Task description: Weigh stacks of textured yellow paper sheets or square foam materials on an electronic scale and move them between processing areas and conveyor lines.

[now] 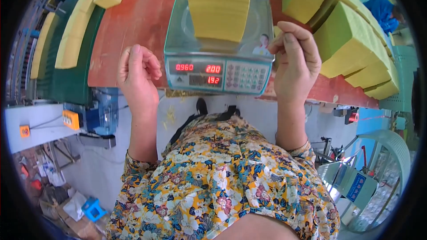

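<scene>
A digital weighing scale point(178, 40) with a teal frame, red lit digits and a keypad stands on the red table. On its pan a tall yellow block point(218, 9), apparently of stacked sheets, stands upright. To the left of the scale hangs my left hand point(138, 69), its fingers curled in and nothing showing between them; it is apart from the block. My right hand point(297, 58) is beside the scale's right edge, thumb and forefinger pinched together. Whether anything thin is in that pinch I cannot make out. Neither hand touches the yellow block.
Several more yellow blocks point(351, 40) stand at the right of the red table point(129, 26). Long yellow pieces point(78, 26) lie on a green surface at the left. A person in blue point(382, 13) is at the far right. A fan-like round frame point(396, 151) stands lower right.
</scene>
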Motion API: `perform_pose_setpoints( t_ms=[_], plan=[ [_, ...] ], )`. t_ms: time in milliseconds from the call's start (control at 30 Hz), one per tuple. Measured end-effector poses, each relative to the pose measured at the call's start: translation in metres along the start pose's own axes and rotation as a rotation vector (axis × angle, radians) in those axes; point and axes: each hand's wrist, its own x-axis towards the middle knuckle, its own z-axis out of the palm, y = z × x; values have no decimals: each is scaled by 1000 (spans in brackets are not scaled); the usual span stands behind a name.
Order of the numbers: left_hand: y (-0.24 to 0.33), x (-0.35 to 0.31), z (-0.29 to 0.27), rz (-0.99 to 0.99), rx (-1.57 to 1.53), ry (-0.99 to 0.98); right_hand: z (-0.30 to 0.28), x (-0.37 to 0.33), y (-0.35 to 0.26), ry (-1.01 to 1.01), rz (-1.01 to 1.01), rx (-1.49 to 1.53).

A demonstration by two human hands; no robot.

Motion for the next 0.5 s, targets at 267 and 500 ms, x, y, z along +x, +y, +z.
perform_pose_setpoints(
  t_ms=[267, 500],
  plan=[
    [-7, -22, 1, 35, 13, 94, -13, 2, 12, -54, 66, 87],
    [-11, -30, 11, 26, -4, 84, -28, -3, 9, -62, 71, 114]
  ],
)
